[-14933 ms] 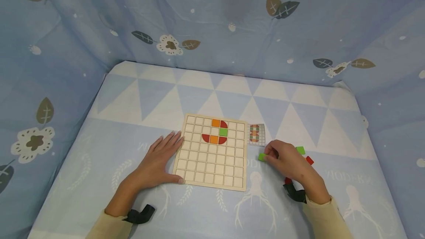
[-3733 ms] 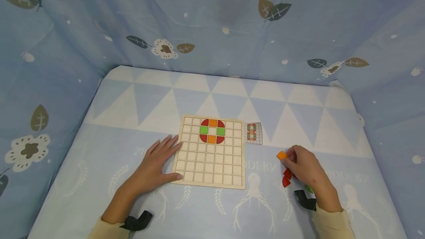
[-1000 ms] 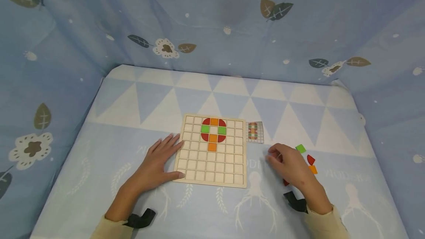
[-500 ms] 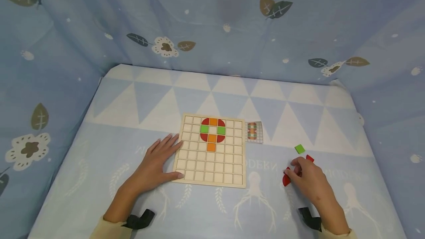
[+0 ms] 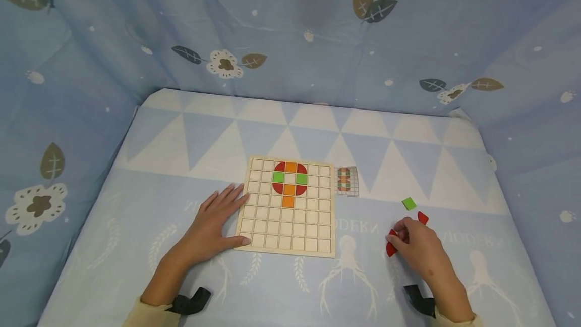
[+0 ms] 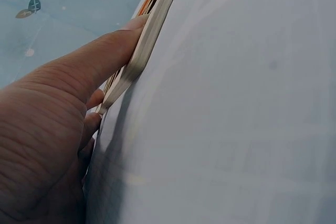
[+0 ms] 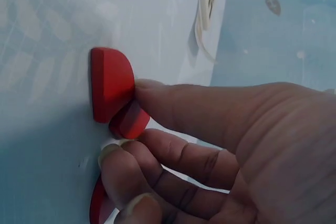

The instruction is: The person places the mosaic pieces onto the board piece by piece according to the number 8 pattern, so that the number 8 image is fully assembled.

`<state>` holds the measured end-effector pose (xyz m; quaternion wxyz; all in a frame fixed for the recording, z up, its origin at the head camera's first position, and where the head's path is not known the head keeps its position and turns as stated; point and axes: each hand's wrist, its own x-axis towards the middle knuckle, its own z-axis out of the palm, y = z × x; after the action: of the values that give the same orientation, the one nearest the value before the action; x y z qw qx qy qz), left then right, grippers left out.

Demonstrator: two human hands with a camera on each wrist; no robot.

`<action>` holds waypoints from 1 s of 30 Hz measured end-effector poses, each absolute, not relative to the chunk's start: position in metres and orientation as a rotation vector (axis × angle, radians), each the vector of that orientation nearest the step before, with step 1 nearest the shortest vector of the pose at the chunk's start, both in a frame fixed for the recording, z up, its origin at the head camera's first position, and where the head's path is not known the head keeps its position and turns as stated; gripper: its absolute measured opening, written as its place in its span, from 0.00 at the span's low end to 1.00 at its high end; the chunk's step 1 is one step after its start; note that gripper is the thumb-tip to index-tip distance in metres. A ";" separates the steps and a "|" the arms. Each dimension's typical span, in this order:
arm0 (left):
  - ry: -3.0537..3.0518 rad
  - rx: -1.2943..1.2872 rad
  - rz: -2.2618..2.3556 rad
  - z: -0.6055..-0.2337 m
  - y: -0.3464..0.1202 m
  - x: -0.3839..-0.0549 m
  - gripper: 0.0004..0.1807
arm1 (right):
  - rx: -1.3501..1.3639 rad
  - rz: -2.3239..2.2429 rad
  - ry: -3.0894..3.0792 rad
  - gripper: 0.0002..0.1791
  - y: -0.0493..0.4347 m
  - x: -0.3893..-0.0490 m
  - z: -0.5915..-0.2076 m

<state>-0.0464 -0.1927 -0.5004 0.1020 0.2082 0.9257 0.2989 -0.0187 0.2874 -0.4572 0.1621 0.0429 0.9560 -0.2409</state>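
Observation:
My left hand (image 5: 209, 226) rests flat with fingers spread, thumb and fingertips on the left edge of a wooden grid board (image 5: 313, 233). On the board, red quarter-circle, orange and green tiles form a ring, with one orange tile (image 5: 288, 202) just below it. To the right, my right hand (image 5: 422, 249) pinches a red quarter-circle tile (image 7: 131, 121) between thumb and index finger. Another red tile (image 7: 111, 85) lies against the thumb tip. A further red piece (image 7: 101, 203) shows past the curled fingers.
A small pattern card (image 5: 354, 185) lies at the board's right edge. A green tile (image 5: 409, 203) and a red tile (image 5: 422, 217) lie beyond the right hand. Patterned blue cloth (image 5: 308, 74) hangs behind the table.
Over the longer span, red, green and orange tiles were added to the board. In the last second my right hand moved back rightward from near the card to the red tiles. Left hand stayed put.

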 end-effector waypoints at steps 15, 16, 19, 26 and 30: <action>2.737 0.615 0.871 -0.501 -0.193 -0.047 0.58 | 0.224 -0.713 2.676 0.13 0.287 -0.020 -0.461; 2.738 0.616 0.869 -0.501 -0.193 -0.047 0.58 | 0.227 -0.717 2.676 0.13 0.287 -0.020 -0.461; 2.738 0.619 0.868 -0.501 -0.193 -0.047 0.58 | 0.226 -0.746 2.682 0.13 0.286 -0.020 -0.460; 2.737 0.614 0.859 -0.500 -0.193 -0.047 0.58 | 0.181 -0.889 2.689 0.09 0.269 -0.025 -0.459; 2.737 0.614 0.860 -0.500 -0.194 -0.047 0.58 | 0.127 -0.958 2.694 0.06 0.255 -0.030 -0.458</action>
<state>-0.0466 -0.1935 -0.4998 0.1037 0.2083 0.9279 0.2914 -0.0297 0.2546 -0.4585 0.1394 0.0440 0.9320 -0.3316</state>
